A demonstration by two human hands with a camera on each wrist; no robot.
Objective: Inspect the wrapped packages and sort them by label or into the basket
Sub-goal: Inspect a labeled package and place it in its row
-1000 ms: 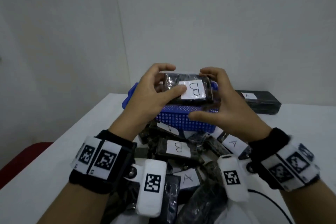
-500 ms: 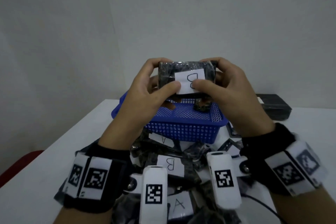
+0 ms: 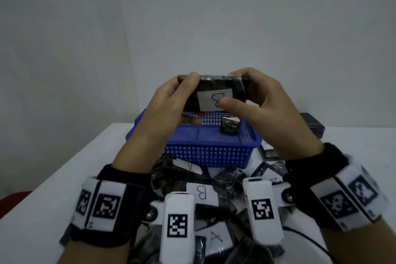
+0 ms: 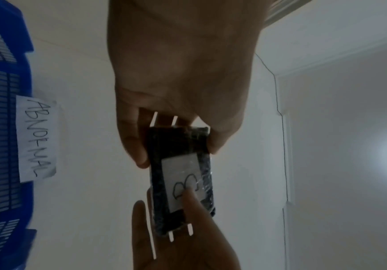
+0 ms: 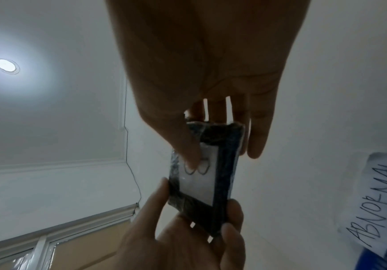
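Both hands hold up a dark wrapped package (image 3: 214, 90) with a white label marked B, above the blue basket (image 3: 205, 156). My left hand (image 3: 171, 100) grips its left end, thumb on top. My right hand (image 3: 257, 100) grips the right end, thumb pressing on the label. The left wrist view shows the package (image 4: 180, 175) pinched at both ends, and so does the right wrist view, package (image 5: 206, 175) upright. One small wrapped package (image 3: 229, 126) lies inside the basket. A paper tag reading ABNORMAL (image 4: 37, 138) hangs on the basket.
A heap of wrapped packages (image 3: 199, 195) labelled A and B lies on the white table (image 3: 64, 178) in front of the basket. A long dark package (image 3: 312, 124) sits at the back right. A black cable (image 3: 310, 242) runs at the lower right. Something red (image 3: 12, 201) is at the left edge.
Both hands have lifted the B package higher above the basket and tilted its label toward me. The right thumb has slid onto the label.
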